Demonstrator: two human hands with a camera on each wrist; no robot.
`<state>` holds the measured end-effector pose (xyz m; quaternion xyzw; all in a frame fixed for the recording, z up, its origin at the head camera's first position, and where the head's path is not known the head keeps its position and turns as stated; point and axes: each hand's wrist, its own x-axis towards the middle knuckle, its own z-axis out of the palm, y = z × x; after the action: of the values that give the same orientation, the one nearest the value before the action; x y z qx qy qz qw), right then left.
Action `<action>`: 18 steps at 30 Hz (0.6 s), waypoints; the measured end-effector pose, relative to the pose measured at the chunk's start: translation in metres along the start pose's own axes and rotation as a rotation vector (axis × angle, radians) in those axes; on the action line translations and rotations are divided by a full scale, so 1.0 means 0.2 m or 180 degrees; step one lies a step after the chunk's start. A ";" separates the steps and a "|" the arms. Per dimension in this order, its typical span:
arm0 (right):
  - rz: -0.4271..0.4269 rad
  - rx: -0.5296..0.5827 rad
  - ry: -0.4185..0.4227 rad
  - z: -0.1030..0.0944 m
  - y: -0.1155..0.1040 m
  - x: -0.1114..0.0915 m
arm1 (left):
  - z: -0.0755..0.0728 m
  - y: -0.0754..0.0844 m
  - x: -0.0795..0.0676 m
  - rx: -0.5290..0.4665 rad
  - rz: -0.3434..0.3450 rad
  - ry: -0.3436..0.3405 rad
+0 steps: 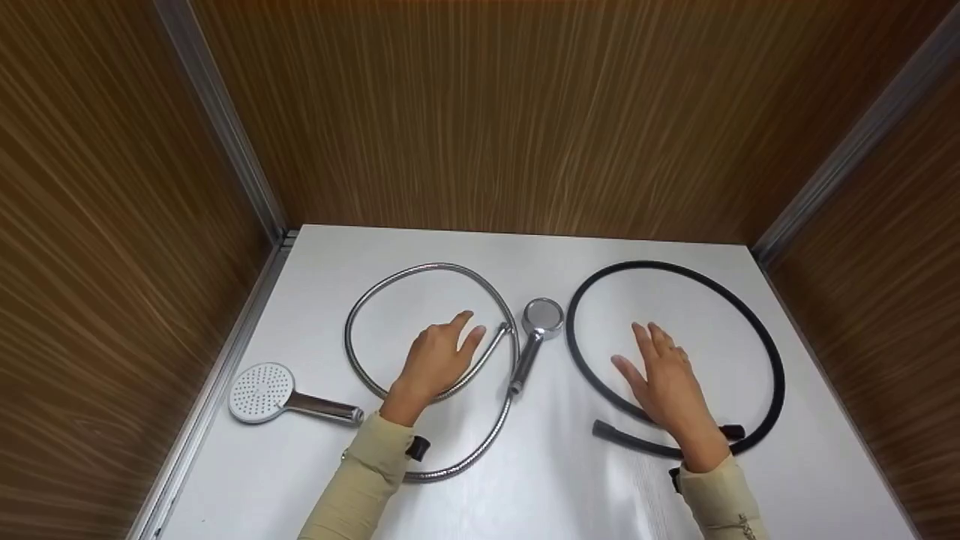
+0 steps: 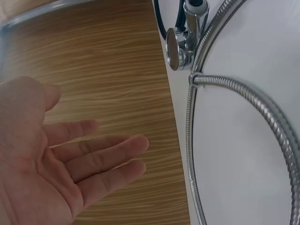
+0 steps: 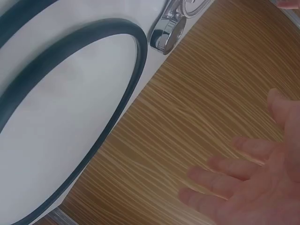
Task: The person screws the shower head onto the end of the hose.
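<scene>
My left hand (image 1: 435,360) hovers over a coiled silver metal shower hose (image 1: 352,330), fingers loosely extended and holding nothing. In the left wrist view its palm (image 2: 37,159) shows bare, apart from the ribbed hose (image 2: 262,108). My right hand (image 1: 667,379) is above a coiled black hose (image 1: 776,360), with spread fingers and nothing in them; the right wrist view shows the same hand (image 3: 253,183) away from the hose (image 3: 140,51). Between the two coils lies a small chrome shower head (image 1: 543,316). A larger shower head with a white round face (image 1: 261,393) lies at the left.
Everything lies on a white tabletop (image 1: 562,480). Wood-grain panels (image 1: 480,112) enclose it at the back and both sides, with metal rails (image 1: 225,105) at the corners. Dark straps or devices (image 1: 418,448) sit at the wrists.
</scene>
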<state>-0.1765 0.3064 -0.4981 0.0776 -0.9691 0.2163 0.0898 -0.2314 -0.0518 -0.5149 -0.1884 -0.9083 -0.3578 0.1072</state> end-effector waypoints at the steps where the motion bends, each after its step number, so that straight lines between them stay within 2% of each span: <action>1: -0.0001 -0.0008 0.0003 0.00 0.00 0.00 | 0.01 0.01 0.00 -0.0021 -0.0008 0.0015; 6: 0.0001 0.0041 0.0005 0.04 0.00 -0.03 | 0.08 0.04 0.01 -0.0028 -0.0088 -0.0069; 13: 0.0099 0.0163 -0.0072 0.11 0.03 -0.07 | 0.22 0.07 0.02 0.0143 -0.0020 -0.0302; 18: 0.0075 0.0199 -0.0093 0.15 0.04 -0.09 | 0.31 0.09 0.02 0.0220 -0.0013 -0.0444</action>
<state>-0.1645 0.3018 -0.5312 0.0721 -0.9639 0.2463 0.0706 -0.2306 0.0038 -0.5478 -0.2072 -0.9257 -0.3125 0.0493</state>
